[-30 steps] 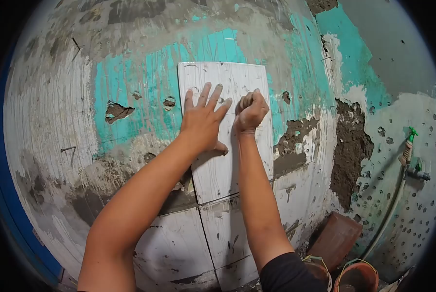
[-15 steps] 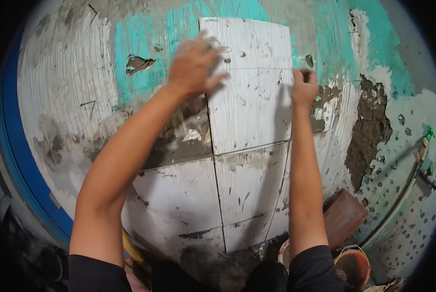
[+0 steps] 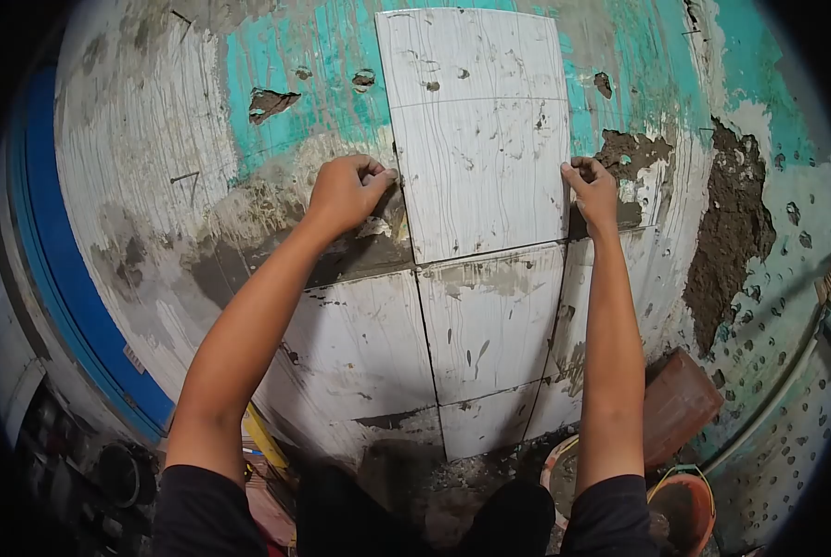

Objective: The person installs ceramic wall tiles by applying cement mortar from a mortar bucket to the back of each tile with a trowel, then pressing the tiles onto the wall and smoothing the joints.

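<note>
White rectangular veined tile, long axis upright, between left hand and right hand, both loosely curled; grip indeterminable.

Probably a renovation site: half-tiled wall

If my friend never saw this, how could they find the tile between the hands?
Find the wall with turquoise paint. Between the left hand and right hand stands a tall white tile. Unlike the tiles below, it has turquoise paint beside both its long edges.
</note>
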Motion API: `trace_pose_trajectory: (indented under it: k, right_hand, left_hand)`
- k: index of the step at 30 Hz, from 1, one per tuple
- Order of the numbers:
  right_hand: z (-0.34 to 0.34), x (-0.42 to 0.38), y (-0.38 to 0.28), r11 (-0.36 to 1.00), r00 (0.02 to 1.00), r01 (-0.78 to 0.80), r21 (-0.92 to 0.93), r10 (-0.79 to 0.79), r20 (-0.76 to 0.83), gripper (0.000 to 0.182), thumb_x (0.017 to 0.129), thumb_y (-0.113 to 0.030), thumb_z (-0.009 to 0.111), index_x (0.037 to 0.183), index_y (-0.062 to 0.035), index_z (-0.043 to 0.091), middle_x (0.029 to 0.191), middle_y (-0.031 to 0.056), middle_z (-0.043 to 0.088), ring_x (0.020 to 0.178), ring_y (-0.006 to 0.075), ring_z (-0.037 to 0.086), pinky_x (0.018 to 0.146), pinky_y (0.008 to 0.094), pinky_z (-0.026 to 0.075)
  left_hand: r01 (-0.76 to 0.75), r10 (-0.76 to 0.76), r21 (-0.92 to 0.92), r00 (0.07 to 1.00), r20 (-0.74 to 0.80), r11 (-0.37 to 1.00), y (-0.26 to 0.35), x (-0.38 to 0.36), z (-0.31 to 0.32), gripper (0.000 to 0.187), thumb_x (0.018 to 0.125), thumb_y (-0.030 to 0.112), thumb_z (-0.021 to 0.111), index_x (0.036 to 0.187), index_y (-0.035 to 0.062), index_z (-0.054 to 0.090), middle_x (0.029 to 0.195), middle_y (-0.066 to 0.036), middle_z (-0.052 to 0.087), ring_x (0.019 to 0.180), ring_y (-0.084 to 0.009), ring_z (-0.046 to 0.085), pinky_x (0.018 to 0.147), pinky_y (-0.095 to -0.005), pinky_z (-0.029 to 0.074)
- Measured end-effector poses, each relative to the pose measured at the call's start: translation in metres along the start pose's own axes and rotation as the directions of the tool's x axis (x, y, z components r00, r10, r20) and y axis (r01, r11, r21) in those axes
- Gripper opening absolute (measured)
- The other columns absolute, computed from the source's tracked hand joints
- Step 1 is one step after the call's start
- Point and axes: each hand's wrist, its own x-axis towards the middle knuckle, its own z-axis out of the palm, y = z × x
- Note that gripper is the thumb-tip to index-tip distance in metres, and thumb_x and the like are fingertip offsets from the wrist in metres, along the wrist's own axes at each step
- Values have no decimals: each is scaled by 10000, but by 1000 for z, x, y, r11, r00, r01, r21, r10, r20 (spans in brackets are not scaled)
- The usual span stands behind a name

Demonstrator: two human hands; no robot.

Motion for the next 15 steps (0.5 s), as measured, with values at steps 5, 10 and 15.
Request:
trace_pose_trajectory:
  k: [5, 10, 15]
  right_hand:
    - [-1, 4, 8, 989, 994, -103, 105, 98, 55, 315, 792, -225, 722, 965, 21, 627, 881, 44, 623, 812, 111, 556, 765, 243, 417]
    - [0, 5, 10, 993, 997, -75, 88, 75, 7, 280, 761, -213, 739, 886, 21, 649, 812, 22, 617, 730, 94, 522, 689, 240, 409]
    - [0, 1, -1, 996, 999, -50, 76, 49, 12, 253, 768, -197, 727, 874, 20, 650, 786, 21, 615, 723, 94, 520, 682, 243, 408]
  left_hand:
    - [80, -78, -59, 996, 33, 995, 10, 3, 1, 276, 770, 278, 687, 749, 3, 677, 601, -92, 628, 521, -167, 588, 534, -301, 456]
    - [102, -92, -193, 994, 62, 976, 12, 7, 9, 223, 778, 215, 692, 754, -6, 670, 584, -59, 627, 482, -114, 569, 478, -269, 438]
    - [128, -112, -193, 989, 92, 973, 20, 7, 8, 197, 794, 179, 679, 752, -13, 658, 578, -56, 620, 478, -92, 562, 450, -250, 425]
